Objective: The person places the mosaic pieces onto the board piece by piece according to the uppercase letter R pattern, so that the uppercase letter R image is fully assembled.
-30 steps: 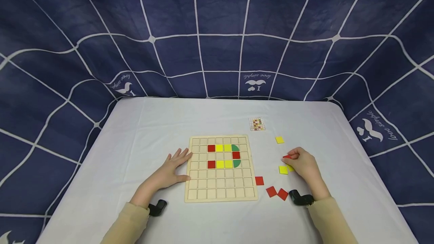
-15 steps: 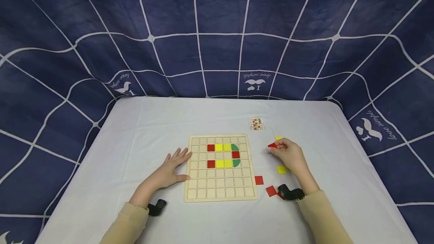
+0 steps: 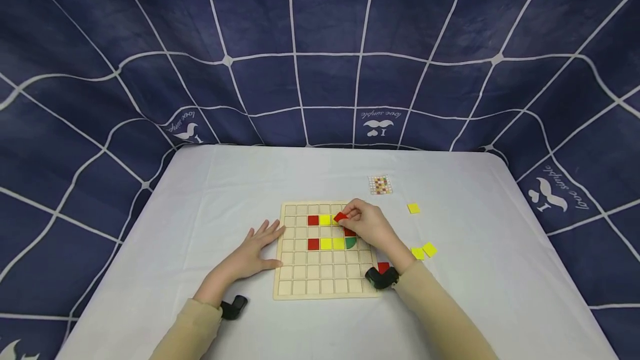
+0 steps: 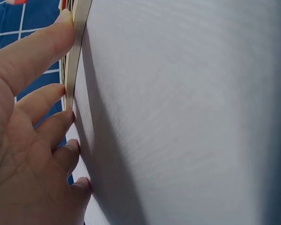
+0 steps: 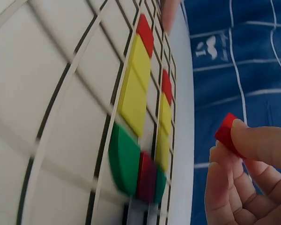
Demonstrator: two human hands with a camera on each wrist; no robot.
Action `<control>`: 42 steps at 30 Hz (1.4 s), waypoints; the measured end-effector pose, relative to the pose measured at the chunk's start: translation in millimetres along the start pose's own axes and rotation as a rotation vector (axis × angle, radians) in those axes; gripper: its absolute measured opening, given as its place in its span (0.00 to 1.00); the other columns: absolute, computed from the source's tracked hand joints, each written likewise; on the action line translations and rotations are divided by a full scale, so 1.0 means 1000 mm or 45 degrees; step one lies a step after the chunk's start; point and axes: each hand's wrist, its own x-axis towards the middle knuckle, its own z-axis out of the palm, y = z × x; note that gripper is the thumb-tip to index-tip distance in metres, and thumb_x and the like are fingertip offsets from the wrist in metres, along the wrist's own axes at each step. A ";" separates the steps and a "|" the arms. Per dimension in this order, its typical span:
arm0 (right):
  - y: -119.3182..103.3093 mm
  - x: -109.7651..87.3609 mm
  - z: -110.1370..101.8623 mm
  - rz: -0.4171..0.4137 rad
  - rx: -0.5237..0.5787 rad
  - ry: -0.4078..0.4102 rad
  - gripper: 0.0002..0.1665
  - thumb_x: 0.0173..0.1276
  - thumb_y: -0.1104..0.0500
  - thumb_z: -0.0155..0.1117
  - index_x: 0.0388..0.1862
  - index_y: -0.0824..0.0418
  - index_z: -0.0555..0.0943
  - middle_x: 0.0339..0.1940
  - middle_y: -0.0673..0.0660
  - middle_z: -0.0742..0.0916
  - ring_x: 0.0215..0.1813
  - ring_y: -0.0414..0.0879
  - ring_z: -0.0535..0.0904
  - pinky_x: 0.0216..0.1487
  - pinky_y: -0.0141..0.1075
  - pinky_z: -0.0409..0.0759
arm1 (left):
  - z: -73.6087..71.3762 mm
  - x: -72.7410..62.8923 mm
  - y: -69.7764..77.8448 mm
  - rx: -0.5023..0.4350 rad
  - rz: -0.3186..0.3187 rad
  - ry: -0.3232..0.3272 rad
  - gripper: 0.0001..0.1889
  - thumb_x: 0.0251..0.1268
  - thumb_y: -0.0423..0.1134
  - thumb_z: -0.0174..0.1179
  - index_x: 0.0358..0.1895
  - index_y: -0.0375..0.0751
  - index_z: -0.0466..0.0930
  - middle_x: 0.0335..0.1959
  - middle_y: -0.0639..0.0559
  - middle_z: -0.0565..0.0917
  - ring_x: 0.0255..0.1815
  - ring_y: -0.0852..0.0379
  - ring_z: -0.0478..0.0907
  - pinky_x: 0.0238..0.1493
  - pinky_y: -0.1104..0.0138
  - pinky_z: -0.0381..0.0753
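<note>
A pale wooden grid board [image 3: 320, 289] lies on the white table. Two rows of red and yellow tiles are set in its cells, with a green quarter-round piece [image 3: 351, 243] at the right end of the nearer row. My left hand [image 3: 250, 251] has its fingers spread, thumb and fingertips touching the board's left edge; the left wrist view shows the thumb against the board's edge. Above the far row, my right hand [image 3: 372, 226] pinches a red square tile [image 5: 226, 133] between thumb and fingers. It hides the far row's right end in the head view.
Loose yellow tiles [image 3: 413, 208] lie right of the board. One loose red tile [image 3: 383, 267] shows near its right edge, partly behind the wrist camera [image 3: 382, 278]. A small printed pattern card [image 3: 380, 184] lies beyond the board. A blue curtain hangs behind the table.
My right hand has carried the red tile leftward from the loose yellow tiles to above the board. The left hand stays at the board's edge. Two loose red tiles are now hidden by the right arm.
</note>
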 end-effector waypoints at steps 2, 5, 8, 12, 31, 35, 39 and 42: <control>-0.005 0.003 0.010 -0.033 -0.001 -0.043 0.09 0.61 0.58 0.73 0.38 0.56 0.81 0.31 0.50 0.84 0.30 0.41 0.78 0.33 0.30 0.78 | 0.001 0.000 0.000 -0.004 -0.005 -0.010 0.45 0.55 0.45 0.72 0.76 0.42 0.60 0.80 0.44 0.53 0.82 0.39 0.38 0.78 0.40 0.32; -0.009 0.007 0.024 -0.093 -0.039 -0.081 0.06 0.63 0.58 0.72 0.37 0.56 0.82 0.30 0.49 0.85 0.29 0.39 0.78 0.31 0.29 0.77 | 0.003 0.001 0.000 -0.013 -0.010 -0.019 0.45 0.55 0.45 0.72 0.76 0.43 0.60 0.80 0.45 0.52 0.82 0.39 0.38 0.78 0.40 0.32; -0.012 0.010 0.034 -0.146 -0.098 -0.092 0.04 0.64 0.59 0.71 0.35 0.56 0.83 0.28 0.48 0.84 0.28 0.38 0.77 0.32 0.28 0.76 | 0.004 0.002 0.000 -0.016 -0.001 -0.018 0.45 0.55 0.45 0.72 0.76 0.43 0.61 0.80 0.45 0.53 0.82 0.39 0.38 0.78 0.41 0.32; -0.013 0.013 0.043 -0.182 -0.174 -0.093 0.04 0.64 0.59 0.71 0.34 0.54 0.83 0.27 0.46 0.83 0.28 0.37 0.76 0.33 0.29 0.75 | 0.005 0.003 0.001 -0.016 0.008 -0.019 0.45 0.55 0.44 0.72 0.76 0.43 0.61 0.80 0.45 0.53 0.82 0.40 0.39 0.78 0.41 0.32; -0.018 0.015 0.058 -0.266 -0.476 -0.069 0.03 0.62 0.59 0.73 0.32 0.56 0.86 0.30 0.47 0.79 0.31 0.39 0.74 0.33 0.28 0.74 | 0.003 0.004 0.002 0.006 0.003 -0.011 0.45 0.54 0.46 0.72 0.76 0.44 0.60 0.80 0.45 0.53 0.82 0.39 0.39 0.79 0.41 0.33; -0.018 0.016 0.054 -0.238 -0.431 -0.091 0.03 0.64 0.58 0.71 0.33 0.55 0.85 0.29 0.47 0.80 0.31 0.38 0.74 0.34 0.28 0.74 | 0.001 0.002 0.002 0.014 0.005 -0.001 0.46 0.53 0.46 0.73 0.76 0.43 0.61 0.80 0.44 0.54 0.82 0.38 0.40 0.78 0.40 0.34; -0.014 0.018 0.039 -0.208 -0.315 -0.072 0.04 0.66 0.56 0.69 0.36 0.55 0.86 0.30 0.47 0.83 0.32 0.39 0.75 0.37 0.32 0.76 | 0.000 0.001 0.001 0.001 0.009 0.001 0.46 0.53 0.46 0.73 0.76 0.43 0.61 0.80 0.43 0.54 0.81 0.38 0.40 0.78 0.40 0.33; -0.007 0.018 0.023 -0.152 -0.210 -0.029 0.04 0.67 0.56 0.68 0.38 0.54 0.86 0.32 0.48 0.86 0.33 0.40 0.77 0.40 0.34 0.79 | 0.000 0.000 -0.001 -0.010 0.006 -0.003 0.45 0.54 0.45 0.72 0.76 0.42 0.60 0.80 0.43 0.53 0.82 0.38 0.39 0.78 0.40 0.32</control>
